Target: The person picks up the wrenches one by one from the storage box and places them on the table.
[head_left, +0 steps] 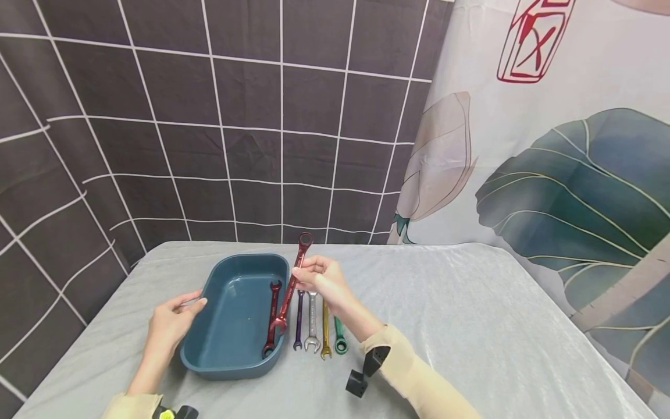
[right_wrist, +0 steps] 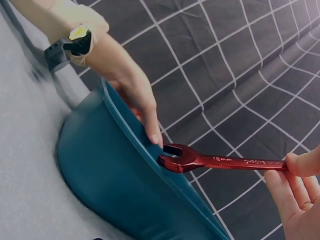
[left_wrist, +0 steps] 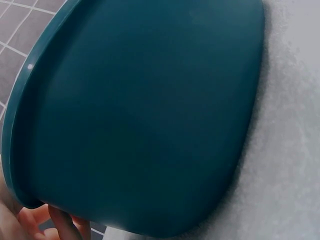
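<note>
My right hand (head_left: 323, 279) pinches a red combination wrench (head_left: 291, 291) by its shank between thumb and fingers. The wrench is tilted, ring end up, its open jaw low by the basin's right rim; in the right wrist view that jaw overlaps the rim, so touching or apart I cannot tell. On the basin's left side, my left hand (head_left: 173, 320) grips the rim of the blue plastic basin (head_left: 220, 369), thumb toward the inside. Its fingers (left_wrist: 60, 222) show under the rim in the left wrist view. A second dark red wrench (head_left: 272, 317) lies inside, along the right wall.
Right of the basin, side by side on the grey cloth-covered table (head_left: 471, 326), lie a purple wrench (head_left: 299, 320), a silver wrench (head_left: 312, 326), a gold wrench (head_left: 325, 331) and a green wrench (head_left: 340, 337). A dark gridded curtain (head_left: 251, 151) hangs behind.
</note>
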Tool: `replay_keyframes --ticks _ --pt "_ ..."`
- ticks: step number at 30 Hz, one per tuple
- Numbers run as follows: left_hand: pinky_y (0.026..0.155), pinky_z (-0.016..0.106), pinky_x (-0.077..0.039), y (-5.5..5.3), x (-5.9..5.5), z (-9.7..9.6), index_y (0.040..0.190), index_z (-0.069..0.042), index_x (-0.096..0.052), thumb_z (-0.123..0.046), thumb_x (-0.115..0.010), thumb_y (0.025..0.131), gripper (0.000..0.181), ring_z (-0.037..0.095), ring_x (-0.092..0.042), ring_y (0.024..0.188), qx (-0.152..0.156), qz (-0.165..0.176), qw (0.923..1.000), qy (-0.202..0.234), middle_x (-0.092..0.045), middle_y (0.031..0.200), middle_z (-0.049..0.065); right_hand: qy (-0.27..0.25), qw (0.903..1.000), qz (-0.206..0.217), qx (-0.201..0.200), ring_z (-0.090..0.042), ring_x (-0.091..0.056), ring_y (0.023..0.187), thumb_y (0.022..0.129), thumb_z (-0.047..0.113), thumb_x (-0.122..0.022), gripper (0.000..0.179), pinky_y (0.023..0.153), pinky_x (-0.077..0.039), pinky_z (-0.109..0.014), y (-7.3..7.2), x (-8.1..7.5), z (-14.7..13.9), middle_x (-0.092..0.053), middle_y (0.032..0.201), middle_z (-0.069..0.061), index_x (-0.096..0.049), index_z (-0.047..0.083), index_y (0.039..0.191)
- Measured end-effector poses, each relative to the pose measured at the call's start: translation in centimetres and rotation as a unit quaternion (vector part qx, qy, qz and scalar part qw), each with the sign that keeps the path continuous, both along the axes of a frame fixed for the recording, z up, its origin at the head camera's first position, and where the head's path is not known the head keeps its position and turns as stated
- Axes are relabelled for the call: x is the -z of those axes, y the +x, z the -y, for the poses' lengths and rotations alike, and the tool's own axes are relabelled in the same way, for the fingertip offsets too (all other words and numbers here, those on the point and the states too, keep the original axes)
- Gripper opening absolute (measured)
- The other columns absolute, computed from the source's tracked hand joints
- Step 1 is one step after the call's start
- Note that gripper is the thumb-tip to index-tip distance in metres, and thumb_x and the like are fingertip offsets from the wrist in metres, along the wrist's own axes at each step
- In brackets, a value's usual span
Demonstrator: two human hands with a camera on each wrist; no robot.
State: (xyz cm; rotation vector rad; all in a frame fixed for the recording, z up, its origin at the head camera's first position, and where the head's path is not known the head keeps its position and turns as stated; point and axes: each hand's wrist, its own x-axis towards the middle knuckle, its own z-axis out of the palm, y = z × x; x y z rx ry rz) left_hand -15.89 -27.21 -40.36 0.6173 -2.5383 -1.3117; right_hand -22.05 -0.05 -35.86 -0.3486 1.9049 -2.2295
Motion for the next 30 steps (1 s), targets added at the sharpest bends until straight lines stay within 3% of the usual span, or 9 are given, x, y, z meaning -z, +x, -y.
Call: replay_keyframes --ticks 17,30 --pt "0.064 0.024 -0.042 -0.1 0.0 0.0 0.120 0.000 -0.065 -0.027 -0.067 0.087 0.042 0.003 -0.054 0.071 -0.001 -0.005 1.0000 -0.002 -0.071 0.099 0.021 0.007 0.9997 0.014 0.020 -0.006 -0.063 0.060 0.085 -0.003 -0.063 0.006 0.063 -0.055 -0.020 -0.2 0.0 -1.4 -0.064 0.068 0.005 -0.058 -0.001 0.087" --pt "0.064 0.024 -0.042 -0.1 0.0 0.0 0.121 -0.001 -0.064 -0.029 -0.067 0.088 0.043 0.007 -0.056 0.074 -0.001 0.003 1.0000 0.003 -0.070 0.101 0.022 0.023 0.9993 0.020 0.021 -0.007 -0.065 0.062 0.085 -0.002 -0.063 0.007 0.068 -0.056 -0.025 -0.5 0.4 -2.7 -0.065 0.069 0.005 -0.058 -0.002 0.089"
